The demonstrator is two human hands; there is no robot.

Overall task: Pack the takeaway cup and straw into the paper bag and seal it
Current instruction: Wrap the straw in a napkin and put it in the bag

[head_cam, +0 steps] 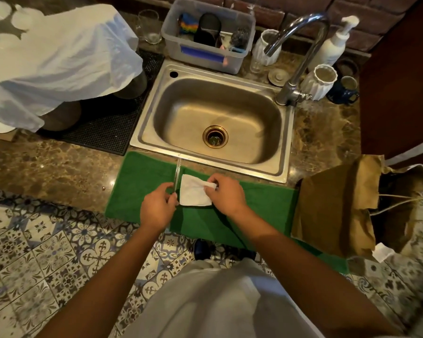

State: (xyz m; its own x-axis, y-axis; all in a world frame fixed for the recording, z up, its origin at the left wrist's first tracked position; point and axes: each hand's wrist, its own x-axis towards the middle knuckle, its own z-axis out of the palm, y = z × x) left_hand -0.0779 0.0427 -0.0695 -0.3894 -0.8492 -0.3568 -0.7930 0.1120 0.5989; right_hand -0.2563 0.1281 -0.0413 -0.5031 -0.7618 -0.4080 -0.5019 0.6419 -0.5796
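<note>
Two hands at the counter's front edge: my left hand (159, 208) pinches the straw (177, 176), my right hand (226, 194) pinches the napkin (195, 193); either may slip floorward.

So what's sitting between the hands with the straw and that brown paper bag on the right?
Only a bare stretch of green mat lies between the right hand and the paper bag, as the head camera shows.

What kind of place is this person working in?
Probably the wash-up counter of a café or small kitchen: a steel sink with a tall faucet, a tub of scrubbing tools, and a brown paper bag waiting beside a straw.
</note>
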